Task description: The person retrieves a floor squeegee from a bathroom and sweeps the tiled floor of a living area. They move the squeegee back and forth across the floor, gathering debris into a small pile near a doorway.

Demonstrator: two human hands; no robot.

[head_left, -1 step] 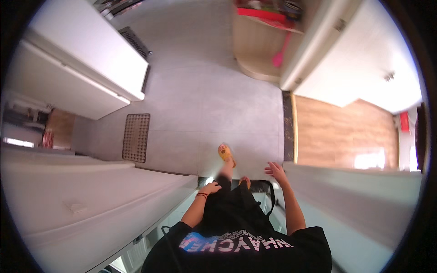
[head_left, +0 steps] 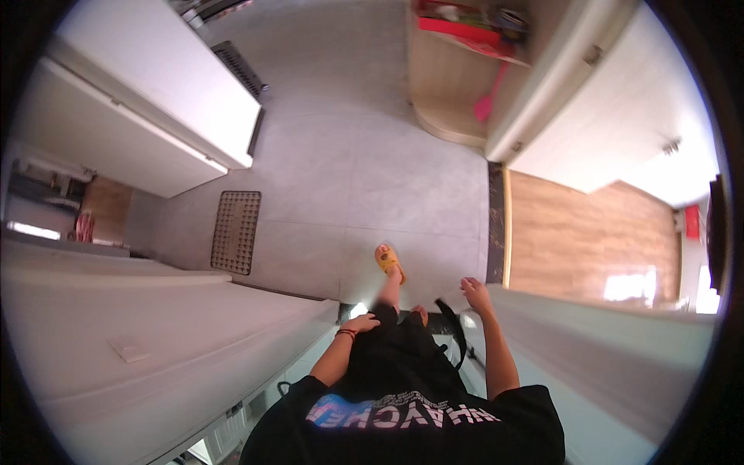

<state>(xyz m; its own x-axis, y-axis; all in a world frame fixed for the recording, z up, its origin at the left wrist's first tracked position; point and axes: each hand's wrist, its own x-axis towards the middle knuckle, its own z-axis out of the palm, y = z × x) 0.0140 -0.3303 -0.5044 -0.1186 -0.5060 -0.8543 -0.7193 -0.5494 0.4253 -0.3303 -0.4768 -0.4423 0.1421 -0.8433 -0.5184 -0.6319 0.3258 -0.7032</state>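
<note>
My left hand (head_left: 362, 325) hangs by my left thigh, at the edge of my black shorts (head_left: 381, 316); its fingers are loosely bent and nothing shows in them. Dark red bands circle that wrist. My right hand (head_left: 475, 295) is held out to the right, near the end of the pale door (head_left: 573, 341), with relaxed, partly curled fingers and nothing in them. Between that hand and my legs a black strap (head_left: 456, 329) dangles from my waist. One foot in a yellow slipper (head_left: 389, 262) stands forward on the grey floor (head_left: 356, 178); the other is partly hidden.
A dark textured mat (head_left: 236, 232) lies on the left, by white doors (head_left: 163, 85). A rounded wooden cabinet (head_left: 449, 101) with a red box (head_left: 457, 25) and a pink long-handled tool (head_left: 484, 107) stands far right. Past a dark threshold (head_left: 496, 225) lies wooden flooring (head_left: 566, 232).
The surroundings have shifted slightly to the right in view. My right hand's fingers are less spread, and the black strap has swung to another shape. My left hand stays by my thigh.
</note>
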